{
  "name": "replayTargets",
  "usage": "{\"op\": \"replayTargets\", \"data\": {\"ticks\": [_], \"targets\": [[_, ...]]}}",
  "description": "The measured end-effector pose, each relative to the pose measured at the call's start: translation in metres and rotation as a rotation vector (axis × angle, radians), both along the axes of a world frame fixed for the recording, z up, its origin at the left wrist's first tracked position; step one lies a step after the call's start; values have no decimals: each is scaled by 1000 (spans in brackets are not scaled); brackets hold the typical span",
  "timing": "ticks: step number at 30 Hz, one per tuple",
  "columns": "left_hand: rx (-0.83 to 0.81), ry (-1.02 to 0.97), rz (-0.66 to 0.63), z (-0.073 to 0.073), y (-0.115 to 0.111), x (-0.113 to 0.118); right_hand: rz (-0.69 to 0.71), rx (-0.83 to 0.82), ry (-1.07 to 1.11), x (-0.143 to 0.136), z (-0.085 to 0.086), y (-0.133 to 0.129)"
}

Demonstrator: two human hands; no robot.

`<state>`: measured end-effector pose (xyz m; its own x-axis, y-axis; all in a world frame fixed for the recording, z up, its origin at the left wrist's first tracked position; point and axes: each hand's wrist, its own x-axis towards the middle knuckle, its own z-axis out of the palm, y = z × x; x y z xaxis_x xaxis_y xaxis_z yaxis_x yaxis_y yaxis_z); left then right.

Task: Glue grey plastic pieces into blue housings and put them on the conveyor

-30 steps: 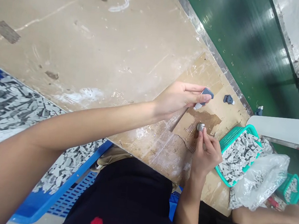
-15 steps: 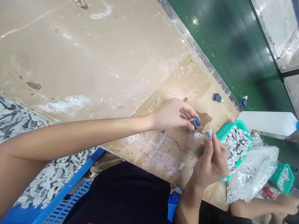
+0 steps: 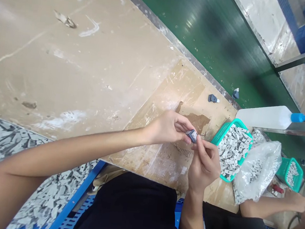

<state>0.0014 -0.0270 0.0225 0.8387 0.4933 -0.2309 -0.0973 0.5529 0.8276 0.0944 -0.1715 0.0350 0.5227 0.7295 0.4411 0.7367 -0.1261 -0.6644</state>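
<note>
Over the worn tabletop, my left hand (image 3: 167, 128) pinches a small dark blue-grey plastic piece (image 3: 190, 134) between thumb and fingers. My right hand (image 3: 204, 161) is closed in a pinch on a small light grey piece (image 3: 194, 136), held against the dark one. Fingertips of both hands nearly meet there and cover part of the two pieces. Just right of my right hand stands a green basket (image 3: 217, 134) heaped with small white and grey parts.
Two dark pieces with white ends, one on the board (image 3: 212, 98) and one at the green belt's edge (image 3: 235, 94), lie beyond. A white bottle (image 3: 266, 116) with a blue nozzle, a plastic bag (image 3: 266, 167) and another person's hand (image 3: 296, 201) are at right. Grey parts (image 3: 41, 197) fill a blue crate.
My hands have come together: the light grey piece in my right hand moved left to meet the dark piece in my left. The camera view has shifted slightly.
</note>
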Motion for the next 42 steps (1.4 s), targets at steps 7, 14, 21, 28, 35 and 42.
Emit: {"op": "replayTargets", "data": {"ticks": [7,14,21,28,35,42], "targets": [[65,149,19,-1,2,0,43,-33,37,-8,-5,7],[230,299,4,2,2,2,101,-5,70,0,-13,9],[278,351,-2,4,-4,3,44,3,93,-4,-22,12],[322,269,-2,24,5,-1,68,42,115,28,24,-14],[416,397,107,41,57,9,-204,-446,-141,137,26,-41],[936,638,268,40,170,87,-78,-505,-154,173,5,-1]]}}
